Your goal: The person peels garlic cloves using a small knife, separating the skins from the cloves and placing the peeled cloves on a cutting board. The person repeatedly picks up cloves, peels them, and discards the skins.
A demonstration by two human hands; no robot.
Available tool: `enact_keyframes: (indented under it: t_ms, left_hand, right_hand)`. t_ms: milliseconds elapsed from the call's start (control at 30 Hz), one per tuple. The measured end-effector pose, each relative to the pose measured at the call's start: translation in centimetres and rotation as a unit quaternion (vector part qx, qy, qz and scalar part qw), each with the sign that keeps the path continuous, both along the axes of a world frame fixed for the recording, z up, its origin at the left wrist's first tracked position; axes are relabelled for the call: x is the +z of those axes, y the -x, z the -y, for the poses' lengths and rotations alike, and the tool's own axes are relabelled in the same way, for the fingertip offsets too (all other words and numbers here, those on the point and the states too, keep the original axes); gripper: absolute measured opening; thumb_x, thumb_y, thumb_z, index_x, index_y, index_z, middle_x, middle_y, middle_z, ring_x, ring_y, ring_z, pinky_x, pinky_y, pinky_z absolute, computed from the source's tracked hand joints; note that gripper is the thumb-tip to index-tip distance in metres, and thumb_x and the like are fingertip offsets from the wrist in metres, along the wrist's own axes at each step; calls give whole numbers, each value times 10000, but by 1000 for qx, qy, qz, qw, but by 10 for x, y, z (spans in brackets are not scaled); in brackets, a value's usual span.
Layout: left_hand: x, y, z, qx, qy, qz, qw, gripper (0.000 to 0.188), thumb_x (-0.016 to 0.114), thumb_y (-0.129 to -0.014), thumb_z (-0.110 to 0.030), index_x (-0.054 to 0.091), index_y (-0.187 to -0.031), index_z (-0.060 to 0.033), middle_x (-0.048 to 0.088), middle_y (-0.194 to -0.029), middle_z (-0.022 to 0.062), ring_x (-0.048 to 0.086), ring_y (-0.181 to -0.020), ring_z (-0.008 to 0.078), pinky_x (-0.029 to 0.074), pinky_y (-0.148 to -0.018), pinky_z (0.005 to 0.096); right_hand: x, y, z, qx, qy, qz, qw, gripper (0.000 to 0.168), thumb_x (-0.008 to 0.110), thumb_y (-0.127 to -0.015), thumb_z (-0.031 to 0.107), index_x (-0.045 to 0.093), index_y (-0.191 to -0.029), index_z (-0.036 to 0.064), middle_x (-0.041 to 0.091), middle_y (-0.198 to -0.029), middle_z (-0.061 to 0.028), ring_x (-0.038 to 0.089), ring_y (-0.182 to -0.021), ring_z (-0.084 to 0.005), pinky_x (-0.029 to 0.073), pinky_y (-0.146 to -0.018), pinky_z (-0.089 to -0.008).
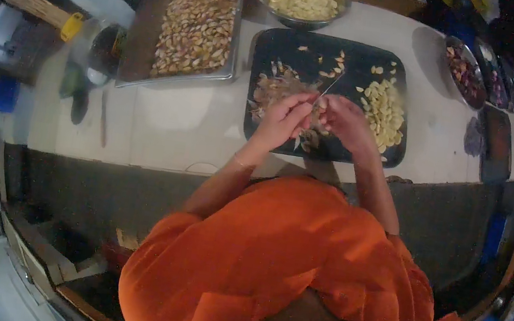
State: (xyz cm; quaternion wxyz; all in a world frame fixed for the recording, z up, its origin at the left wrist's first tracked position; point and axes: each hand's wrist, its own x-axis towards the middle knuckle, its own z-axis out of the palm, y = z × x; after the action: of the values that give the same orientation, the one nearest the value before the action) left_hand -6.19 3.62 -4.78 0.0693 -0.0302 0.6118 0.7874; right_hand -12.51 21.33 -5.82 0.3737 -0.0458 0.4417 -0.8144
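Both my hands meet over a dark tray [298,43]. My left hand [288,115] has its fingers pinched together near a small piece, probably a garlic clove. Close beside it, my right hand [344,121] has curled fingers around something small. A thin blade [331,85], seemingly a small knife, sticks up between the hands; which hand grips it I cannot tell. Papery skins [274,89] lie at the tray's left, partly behind my left hand. Peeled garlic cloves [387,112] are heaped at its right. A few unpeeled cloves [338,66] lie at the tray's upper middle.
A deep metal pan [189,79] of unpeeled cloves stands left of the tray. Behind the tray is a metal bowl [301,22] of peeled cloves. Another bowl [466,74] with reddish pieces stands to the right. A thin stick-like utensil [103,118] lies at the left.
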Motion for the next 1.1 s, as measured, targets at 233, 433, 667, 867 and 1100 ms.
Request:
enact_keyframes:
  t_ms: [233, 433, 667, 867, 1100]
  left_hand:
    - [11, 5, 2, 51, -61, 29, 996, 312, 448, -909, -197, 465, -1160, -10, 520, -637, 25, 404, -471, 50, 320, -408, 182]
    - [13, 1, 4, 30, -41, 61, 997, 373, 419, -926, -226, 411, -1270, -79, 515, -657, 23, 391, -467, 57, 309, -419, 183]
    - [16, -6, -9, -70, -43, 34, 996, 410, 399, -932, -196, 354, -1317, -63, 524, -649, 29, 392, -466, 45, 319, -429, 165]
    - [11, -4, -10, -76, -28, 27, 996, 410, 407, -930, -208, 365, -1313, -67, 517, -638, 19, 385, -465, 36, 320, -435, 164]
    - [7, -6, -15, -40, 53, -30, 997, 389, 419, -925, -210, 413, -1288, -70, 514, -637, 10, 374, -476, 32, 312, -439, 164]
  right_hand:
    - [22, -5, 7, -37, -57, -32, 997, 259, 589, -824, 141, 556, -1047, 13, 588, -851, -18, 559, -747, -98, 449, -637, -213]
    - [13, -10, 4, -87, -2, -7, 996, 276, 602, -807, 105, 550, -1060, 7, 594, -888, -49, 581, -803, -128, 482, -693, -231]
    - [27, -17, 8, -167, -20, -30, 985, 247, 604, -804, 92, 546, -1029, 7, 585, -888, -60, 571, -785, -135, 472, -708, -251]
    - [30, -17, 9, -185, -44, -34, 981, 251, 599, -805, 87, 529, -1022, -18, 583, -903, -78, 566, -796, -139, 468, -722, -263]
    - [31, -18, 15, -217, -29, 10, 976, 280, 634, -790, 106, 531, -1012, -29, 589, -863, -72, 578, -739, -144, 489, -664, -235]
